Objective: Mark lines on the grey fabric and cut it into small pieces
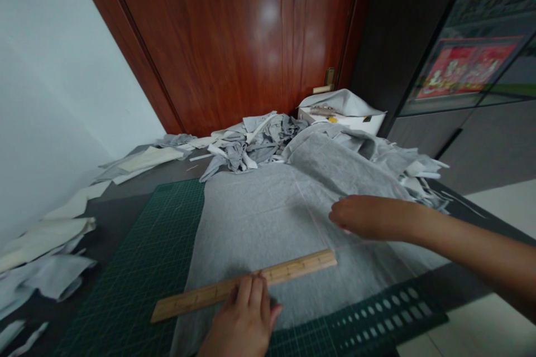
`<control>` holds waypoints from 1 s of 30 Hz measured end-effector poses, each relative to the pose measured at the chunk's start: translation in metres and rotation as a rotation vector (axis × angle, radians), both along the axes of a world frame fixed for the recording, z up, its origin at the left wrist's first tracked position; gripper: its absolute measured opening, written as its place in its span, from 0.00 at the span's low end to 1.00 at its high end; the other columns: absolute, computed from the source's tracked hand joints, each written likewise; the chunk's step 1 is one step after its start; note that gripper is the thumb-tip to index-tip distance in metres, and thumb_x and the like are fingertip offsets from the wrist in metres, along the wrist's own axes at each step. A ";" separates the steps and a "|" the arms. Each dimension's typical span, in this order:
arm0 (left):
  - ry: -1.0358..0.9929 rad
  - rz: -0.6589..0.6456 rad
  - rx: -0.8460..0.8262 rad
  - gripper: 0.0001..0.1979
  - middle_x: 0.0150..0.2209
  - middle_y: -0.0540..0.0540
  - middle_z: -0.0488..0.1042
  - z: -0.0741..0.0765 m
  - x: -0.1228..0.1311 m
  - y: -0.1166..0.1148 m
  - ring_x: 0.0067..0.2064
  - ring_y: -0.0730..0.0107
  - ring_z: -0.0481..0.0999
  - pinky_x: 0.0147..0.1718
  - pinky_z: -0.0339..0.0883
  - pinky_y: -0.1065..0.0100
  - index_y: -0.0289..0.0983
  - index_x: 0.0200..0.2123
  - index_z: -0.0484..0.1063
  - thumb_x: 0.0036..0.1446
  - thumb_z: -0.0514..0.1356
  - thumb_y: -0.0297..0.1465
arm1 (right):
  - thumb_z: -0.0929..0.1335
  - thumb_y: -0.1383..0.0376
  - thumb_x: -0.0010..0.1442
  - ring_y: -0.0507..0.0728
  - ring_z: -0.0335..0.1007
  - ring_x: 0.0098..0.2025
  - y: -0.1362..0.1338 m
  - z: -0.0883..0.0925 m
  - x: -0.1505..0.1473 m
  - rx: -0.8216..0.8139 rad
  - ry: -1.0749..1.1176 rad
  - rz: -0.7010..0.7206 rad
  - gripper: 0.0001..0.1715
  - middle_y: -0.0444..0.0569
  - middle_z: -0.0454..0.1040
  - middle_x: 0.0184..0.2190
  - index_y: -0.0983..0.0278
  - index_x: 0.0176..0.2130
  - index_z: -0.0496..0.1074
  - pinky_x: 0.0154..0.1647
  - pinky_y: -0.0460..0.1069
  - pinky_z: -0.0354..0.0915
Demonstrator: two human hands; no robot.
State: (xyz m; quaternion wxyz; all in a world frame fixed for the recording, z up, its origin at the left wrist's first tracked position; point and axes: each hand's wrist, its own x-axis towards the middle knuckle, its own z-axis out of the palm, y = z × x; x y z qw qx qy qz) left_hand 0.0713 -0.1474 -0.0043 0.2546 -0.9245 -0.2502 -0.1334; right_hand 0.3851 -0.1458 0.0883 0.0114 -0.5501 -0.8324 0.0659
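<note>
A grey fabric sheet [247, 209] lies spread over a green cutting mat [138, 240], with thin pale lines marked across it. On the fabric's near part rests a wooden ruler [293, 269], slanting up to the right, its left end over the mat. My left hand [245, 315] presses its fingertips together on the ruler's middle, holding it down. Beyond the ruler's right end, my right hand [355, 216] is closed just above or against the fabric beside a pale line. What its fingers hold, if anything, is hidden.
A heap of fabric scraps [268, 139] lies at the back, before a brown wooden door [234, 39]. A white box [355, 122] stands behind the bunched fabric. Pale cloth pieces [54, 234] line the left wall. A glass-fronted cabinet [469, 67] is at right.
</note>
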 end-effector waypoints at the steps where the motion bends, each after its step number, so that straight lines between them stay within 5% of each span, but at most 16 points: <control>1: -0.007 -0.005 0.001 0.15 0.37 0.39 0.76 0.000 0.000 0.001 0.41 0.59 0.72 0.38 0.69 0.62 0.28 0.45 0.75 0.64 0.54 0.32 | 0.66 0.79 0.51 0.55 0.68 0.28 0.002 0.004 -0.002 0.040 0.021 -0.001 0.13 0.49 0.74 0.26 0.63 0.27 0.73 0.30 0.49 0.56; 7: 0.002 -0.068 -0.031 0.12 0.35 0.42 0.75 0.003 -0.006 0.017 0.38 0.62 0.73 0.29 0.69 0.67 0.33 0.43 0.74 0.60 0.52 0.23 | 0.66 0.70 0.57 0.53 0.68 0.31 0.034 0.004 -0.035 0.148 0.427 -0.046 0.06 0.47 0.74 0.29 0.63 0.30 0.72 0.34 0.48 0.59; 15: -0.017 -0.046 -0.510 0.12 0.40 0.47 0.73 0.033 -0.019 0.040 0.42 0.65 0.73 0.38 0.71 0.66 0.39 0.43 0.70 0.55 0.58 0.23 | 0.73 0.50 0.45 0.50 0.60 0.22 0.092 -0.071 -0.044 0.036 1.399 -0.450 0.20 0.39 0.65 0.19 0.63 0.25 0.67 0.26 0.47 0.58; 24: -0.038 -0.049 -0.621 0.11 0.41 0.47 0.72 0.040 -0.018 0.038 0.43 0.65 0.72 0.42 0.70 0.64 0.38 0.41 0.68 0.56 0.55 0.21 | 0.74 0.51 0.44 0.50 0.60 0.23 0.088 -0.089 -0.040 0.095 1.441 -0.523 0.19 0.39 0.66 0.20 0.63 0.26 0.69 0.27 0.47 0.58; 30: 0.010 -0.083 -0.480 0.19 0.44 0.44 0.73 0.042 -0.021 0.036 0.45 0.61 0.71 0.43 0.71 0.62 0.37 0.47 0.69 0.52 0.55 0.21 | 0.73 0.51 0.46 0.51 0.60 0.24 0.087 -0.090 -0.044 0.123 1.388 -0.512 0.19 0.40 0.66 0.20 0.62 0.27 0.68 0.27 0.47 0.58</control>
